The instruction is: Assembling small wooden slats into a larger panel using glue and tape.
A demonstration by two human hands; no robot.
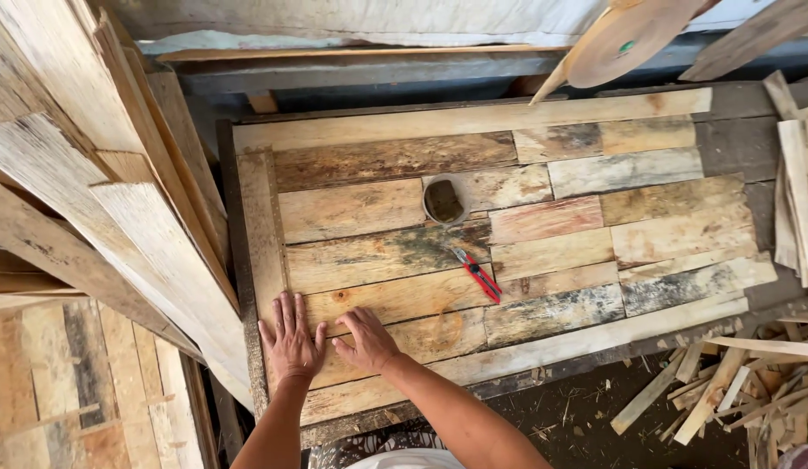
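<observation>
A rectangular panel [395,260] made of several weathered wood slats lies flat in front of me, with a plain border strip around it. My left hand [291,343] rests palm down on the panel's near left corner, fingers spread. Beside it, my right hand [366,339] also presses flat on a slat, empty. Red-handled pliers [478,274] lie on the slats a little to the right of my hands. A small round tin [444,201] with dark contents stands near the panel's middle.
Long pale boards [100,200] lean in a stack on the left, overhanging the panel's edge. Loose wood offcuts [734,382] litter the dark ground at lower right. More strips [799,191] lie at the right edge. A roll of tan tape [625,39] hangs at top.
</observation>
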